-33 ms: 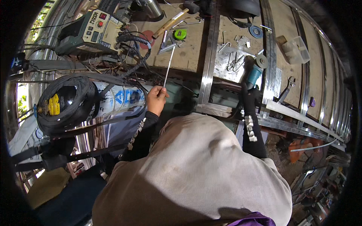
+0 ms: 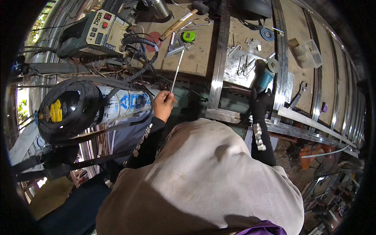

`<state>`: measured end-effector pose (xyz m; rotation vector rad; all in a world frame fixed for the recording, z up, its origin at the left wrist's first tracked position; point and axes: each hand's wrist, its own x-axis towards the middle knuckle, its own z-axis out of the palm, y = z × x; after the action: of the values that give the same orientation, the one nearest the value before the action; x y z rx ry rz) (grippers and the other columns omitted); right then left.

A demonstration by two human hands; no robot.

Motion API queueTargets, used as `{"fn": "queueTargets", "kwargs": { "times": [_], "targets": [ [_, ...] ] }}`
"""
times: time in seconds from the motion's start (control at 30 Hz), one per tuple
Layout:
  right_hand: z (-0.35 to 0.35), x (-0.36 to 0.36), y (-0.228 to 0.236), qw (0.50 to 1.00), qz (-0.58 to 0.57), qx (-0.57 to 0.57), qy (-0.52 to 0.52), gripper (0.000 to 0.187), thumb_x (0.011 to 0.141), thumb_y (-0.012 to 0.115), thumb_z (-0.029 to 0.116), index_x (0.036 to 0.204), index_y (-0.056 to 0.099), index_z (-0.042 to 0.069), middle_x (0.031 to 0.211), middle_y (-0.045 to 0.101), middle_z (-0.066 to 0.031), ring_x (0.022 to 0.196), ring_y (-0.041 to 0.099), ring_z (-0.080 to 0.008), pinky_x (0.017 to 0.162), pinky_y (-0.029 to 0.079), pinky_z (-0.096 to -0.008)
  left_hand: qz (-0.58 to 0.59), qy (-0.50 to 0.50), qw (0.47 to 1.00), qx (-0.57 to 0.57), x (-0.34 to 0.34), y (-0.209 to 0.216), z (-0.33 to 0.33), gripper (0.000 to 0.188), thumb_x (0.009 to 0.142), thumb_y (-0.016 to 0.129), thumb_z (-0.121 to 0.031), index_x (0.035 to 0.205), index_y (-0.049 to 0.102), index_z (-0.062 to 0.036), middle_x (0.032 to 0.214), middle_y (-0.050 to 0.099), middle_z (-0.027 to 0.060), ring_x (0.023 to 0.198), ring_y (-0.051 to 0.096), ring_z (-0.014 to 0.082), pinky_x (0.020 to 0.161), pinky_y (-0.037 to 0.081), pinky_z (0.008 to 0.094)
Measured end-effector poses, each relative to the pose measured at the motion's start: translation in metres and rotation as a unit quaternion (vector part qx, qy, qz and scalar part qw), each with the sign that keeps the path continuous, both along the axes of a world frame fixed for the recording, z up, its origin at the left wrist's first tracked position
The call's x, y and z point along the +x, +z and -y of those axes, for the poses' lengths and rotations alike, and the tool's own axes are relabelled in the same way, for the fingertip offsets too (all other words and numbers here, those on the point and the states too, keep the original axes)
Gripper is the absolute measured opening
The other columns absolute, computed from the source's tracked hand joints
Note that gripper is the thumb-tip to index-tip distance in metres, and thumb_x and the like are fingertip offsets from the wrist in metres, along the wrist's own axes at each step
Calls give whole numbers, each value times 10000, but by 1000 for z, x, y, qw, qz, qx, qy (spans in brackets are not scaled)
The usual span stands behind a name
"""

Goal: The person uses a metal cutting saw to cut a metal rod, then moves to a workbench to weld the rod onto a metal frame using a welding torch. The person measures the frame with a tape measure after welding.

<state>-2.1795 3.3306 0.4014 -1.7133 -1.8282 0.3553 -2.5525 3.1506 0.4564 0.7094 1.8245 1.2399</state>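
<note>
My bare left hand (image 2: pixel 163 105) is closed around the lower end of a thin metal rod (image 2: pixel 178 70). The rod slants up and to the right, its tip close to a small metal angle piece (image 2: pixel 175 51). On the right, my black-gloved right hand (image 2: pixel 261 100) is wrapped around the rear of a teal angle grinder (image 2: pixel 266 79). The grinder's grey disc (image 2: pixel 273 65) faces up, beside a metal frame bar. Most of my right fingers are hidden in dark glove and shadow. Left of the grinder, several bent rods (image 2: pixel 246 66) lie on a metal sheet (image 2: pixel 234 74).
A welding machine (image 2: pixel 98 33) with cables and a gas cylinder (image 2: pixel 127 100) stand at left. A green tape measure (image 2: pixel 188 37) and hammer (image 2: pixel 178 24) lie on the bench. Farther right are an adjustable wrench (image 2: pixel 298 94), a clear plastic container (image 2: pixel 309 54) and long steel bars (image 2: pixel 281 55).
</note>
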Motion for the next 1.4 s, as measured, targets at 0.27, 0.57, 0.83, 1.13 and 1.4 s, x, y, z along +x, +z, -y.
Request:
{"fn": "queueTargets", "kwargs": {
  "times": [0.27,0.57,0.83,1.13,1.4],
  "targets": [
    [-21,-179,44,946,-70,12,316,232,842,709,76,1072,711,54,1005,651,-203,943,652,-414,794,533,-471,2,1,999,-36,-62,-45,16,257,1030,648,-264,944,635,-23,747,665,5,584,521,59,544,413,258],
    [-163,-414,-23,932,65,-43,354,343,888,699,374,902,733,33,872,709,-226,803,693,-429,725,554,-525,-131,-84,969,-191,-116,-43,62,165,925,705,-160,999,682,-14,826,732,113,766,704,223,698,541,361],
    [-186,-365,-18,848,-277,-323,314,323,951,704,346,835,672,47,699,608,-24,579,602,-132,490,479,-311,-199,-113,959,-167,-139,-56,85,223,896,721,-208,1031,704,-30,884,733,176,828,731,305,754,562,406],
    [-164,-269,-35,946,110,-40,303,193,877,645,112,1053,721,87,1058,658,-185,905,685,-410,773,544,-500,-137,-58,981,-122,-122,-45,20,256,966,685,-283,1046,708,-41,859,705,148,768,656,280,726,511,381],
    [-125,-235,-21,970,18,-70,231,263,937,678,267,921,689,5,797,675,-205,733,671,-365,657,500,-471,-347,-98,933,-18,-109,-49,-48,164,915,722,-184,956,704,-27,911,672,189,859,637,420,752,501,476]
  ]
}}
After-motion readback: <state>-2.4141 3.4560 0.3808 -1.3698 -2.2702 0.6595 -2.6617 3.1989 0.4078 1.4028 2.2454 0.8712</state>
